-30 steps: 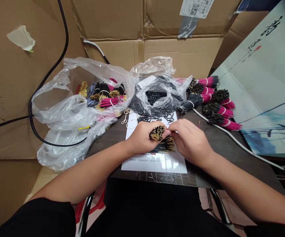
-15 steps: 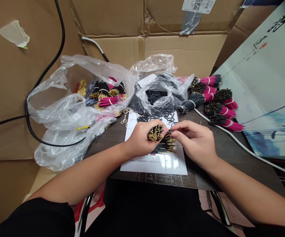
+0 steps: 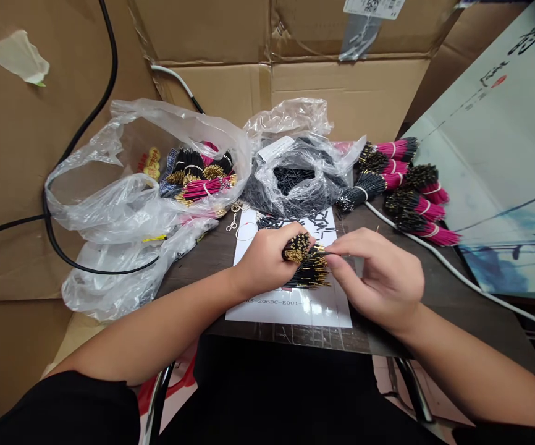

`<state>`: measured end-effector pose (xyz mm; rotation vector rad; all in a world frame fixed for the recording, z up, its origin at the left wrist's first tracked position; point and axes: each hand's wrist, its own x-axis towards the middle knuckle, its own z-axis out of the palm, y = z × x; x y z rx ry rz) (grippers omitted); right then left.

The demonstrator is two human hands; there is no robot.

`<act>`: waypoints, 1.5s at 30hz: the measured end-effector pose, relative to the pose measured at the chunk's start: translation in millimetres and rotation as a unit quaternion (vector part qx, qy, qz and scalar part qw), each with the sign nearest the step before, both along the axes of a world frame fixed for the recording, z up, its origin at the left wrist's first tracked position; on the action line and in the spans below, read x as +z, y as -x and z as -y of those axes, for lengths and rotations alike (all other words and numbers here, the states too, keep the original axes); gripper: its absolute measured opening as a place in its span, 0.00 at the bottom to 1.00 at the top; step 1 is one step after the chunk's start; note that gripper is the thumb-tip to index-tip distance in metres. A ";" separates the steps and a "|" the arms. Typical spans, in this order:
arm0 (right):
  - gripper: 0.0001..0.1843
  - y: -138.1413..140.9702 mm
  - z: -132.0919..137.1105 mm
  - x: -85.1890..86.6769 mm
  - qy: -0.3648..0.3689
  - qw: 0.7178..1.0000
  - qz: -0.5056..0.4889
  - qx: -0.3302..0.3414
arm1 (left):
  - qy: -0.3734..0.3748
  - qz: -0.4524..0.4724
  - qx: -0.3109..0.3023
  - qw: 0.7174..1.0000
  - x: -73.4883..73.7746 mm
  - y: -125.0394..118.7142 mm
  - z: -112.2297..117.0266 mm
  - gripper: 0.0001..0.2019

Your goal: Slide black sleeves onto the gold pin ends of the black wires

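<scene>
Clenched in the left hand (image 3: 267,262): a bundle of gold-tipped black wires (image 3: 311,269), cut ends angled up, tails lying over a printed paper sheet (image 3: 290,312). Pinched in the right hand (image 3: 379,281), between thumb and forefinger: apparently one thin black wire (image 3: 322,251), at the bundle's edge. Beneath, a dark table (image 3: 462,309); on it, clear plastic bags (image 3: 142,210), pink-and-black wire bundles (image 3: 411,210) and a white cable (image 3: 438,269). Behind, cardboard flaps (image 3: 341,99) and a black cable (image 3: 113,55). Compared with the earlier frame: right hand turned, knuckles farther right; left hand's grip unchanged, bundle in the same place.
</scene>
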<state>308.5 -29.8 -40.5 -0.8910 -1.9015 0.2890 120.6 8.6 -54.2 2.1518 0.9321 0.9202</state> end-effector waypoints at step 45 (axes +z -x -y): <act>0.39 8.1 -8.1 -20.2 -0.190 0.972 0.125 -0.064 | 0.393 0.217 0.017 0.894 6.1 -12.2 7.8 0.18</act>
